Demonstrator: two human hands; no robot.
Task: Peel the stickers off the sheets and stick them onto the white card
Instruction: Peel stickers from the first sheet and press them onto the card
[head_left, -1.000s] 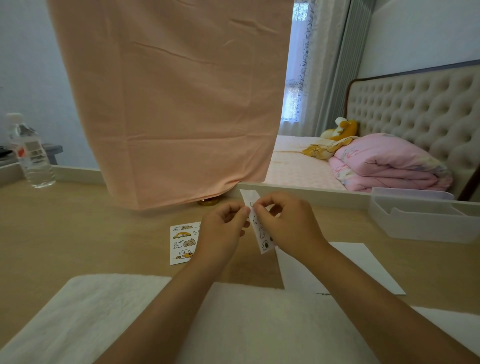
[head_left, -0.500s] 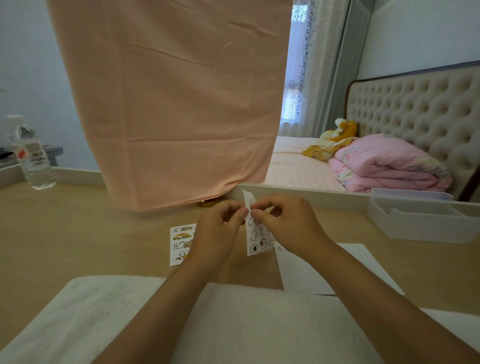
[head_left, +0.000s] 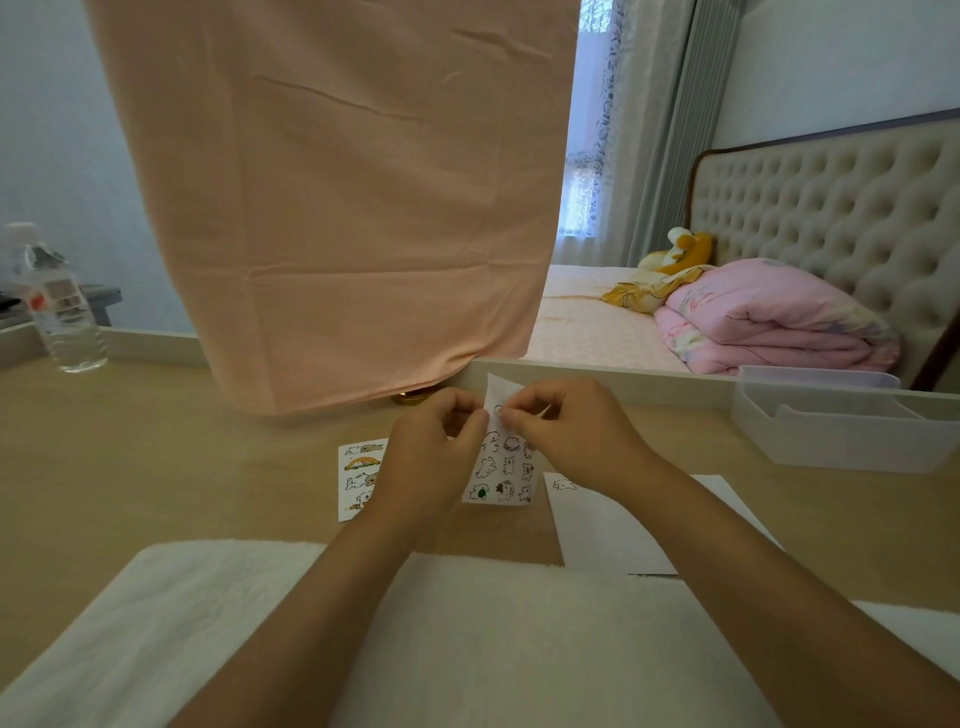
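A peach cloth (head_left: 332, 208) hung over the upper centre of the frame, its lower hem reaching the far edge of the wooden table (head_left: 130, 467). A white fluffy mat (head_left: 493, 649) covered the bottom of the frame, both forearms crossing it. Bare tabletop lay open to the left, between the mat and a water bottle (head_left: 60, 312) at the far left edge. A clear plastic tray (head_left: 831, 431) sat at the right edge.

The white card (head_left: 597, 530) lay flat right of centre, its near edge touching the mat, with one small sticker (head_left: 563, 485) near its top left corner. The left hand (head_left: 426, 462) and right hand (head_left: 576, 441) met at centre, each pinching the upper part of a sticker sheet (head_left: 501, 473) held upright above the table, just left of the card. Whether a sticker had lifted could not be told. A second sticker sheet (head_left: 358, 478) lay flat, partly hidden by the left hand.
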